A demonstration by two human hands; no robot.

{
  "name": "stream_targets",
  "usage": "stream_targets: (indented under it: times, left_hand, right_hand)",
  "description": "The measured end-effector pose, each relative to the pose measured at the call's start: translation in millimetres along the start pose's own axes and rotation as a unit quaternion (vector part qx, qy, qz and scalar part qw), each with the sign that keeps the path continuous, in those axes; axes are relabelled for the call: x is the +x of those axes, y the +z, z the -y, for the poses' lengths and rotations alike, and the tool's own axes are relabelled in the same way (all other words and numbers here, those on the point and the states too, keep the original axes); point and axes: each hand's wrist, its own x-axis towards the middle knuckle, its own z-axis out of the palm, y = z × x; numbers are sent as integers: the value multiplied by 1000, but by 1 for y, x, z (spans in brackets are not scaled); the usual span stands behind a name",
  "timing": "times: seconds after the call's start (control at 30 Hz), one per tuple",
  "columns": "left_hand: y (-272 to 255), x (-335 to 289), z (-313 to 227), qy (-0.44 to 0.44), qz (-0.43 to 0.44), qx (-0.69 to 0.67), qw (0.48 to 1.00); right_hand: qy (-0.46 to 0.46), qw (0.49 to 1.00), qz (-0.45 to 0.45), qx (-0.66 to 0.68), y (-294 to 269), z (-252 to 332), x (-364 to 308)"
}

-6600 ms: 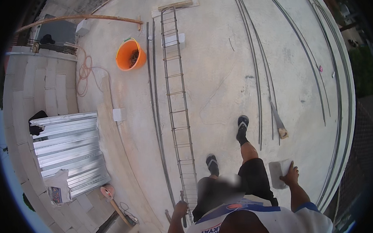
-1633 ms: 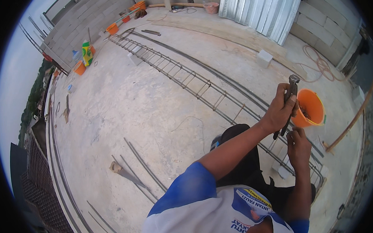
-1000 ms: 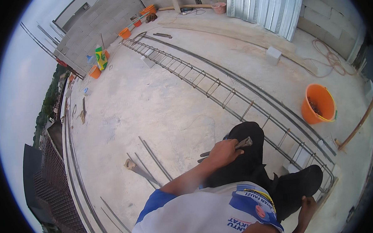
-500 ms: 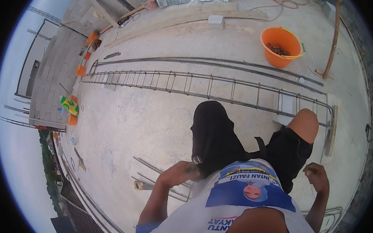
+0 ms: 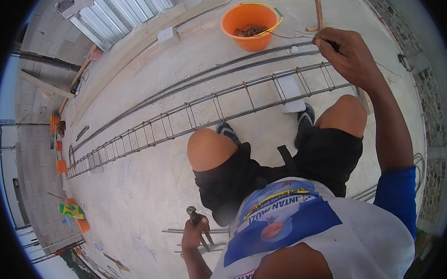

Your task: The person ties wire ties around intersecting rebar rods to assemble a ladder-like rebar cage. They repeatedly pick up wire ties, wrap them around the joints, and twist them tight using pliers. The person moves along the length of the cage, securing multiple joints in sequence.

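My left hand (image 5: 193, 232) is closed around steel pincers (image 5: 191, 210), its jaws up and its two handles pointing down, beside my left thigh. Raised and stretched forward, my right hand (image 5: 347, 54) pinches a thin tie wire (image 5: 295, 37) whose ends stick out to both sides. Below that hand lies the right end of a long rebar cage (image 5: 206, 110) with square stirrups, which runs away to the far left. The hand hides part of this end. A pale block (image 5: 289, 92) sits under the cage between my feet.
Loose rebars (image 5: 200, 72) lie beyond the cage. Farther off stand an orange bucket (image 5: 248, 26) with brown contents, a small white block (image 5: 168, 36) and corrugated metal sheets (image 5: 118, 17). A wooden stick (image 5: 318, 8) rises near my right hand. Short rods lie by my left hand.
My right hand has risen from beside my right hip to above the cage's right end. My left hand has moved off my thigh, with the pincers now clearly visible. The view has turned.
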Motion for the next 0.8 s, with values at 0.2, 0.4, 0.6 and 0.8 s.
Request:
stream_targets:
  times: [0.2,0.4,0.6,0.8]
  left_hand:
    - [-36,167,-61,118,-154,-1,981]
    - [-15,355,-102,234,-204,285,907]
    - [27,412,-100,246,-240,365,865]
    - [45,418,-109,187,-226,379,878]
  right_hand:
    - [0,997,16,72,46,18,25]
    - [-4,994,-60,92,69,33,40]
    - [122,959,-121,225,78,6,35]
    - [270,898,-168,304,161,-100,-5]
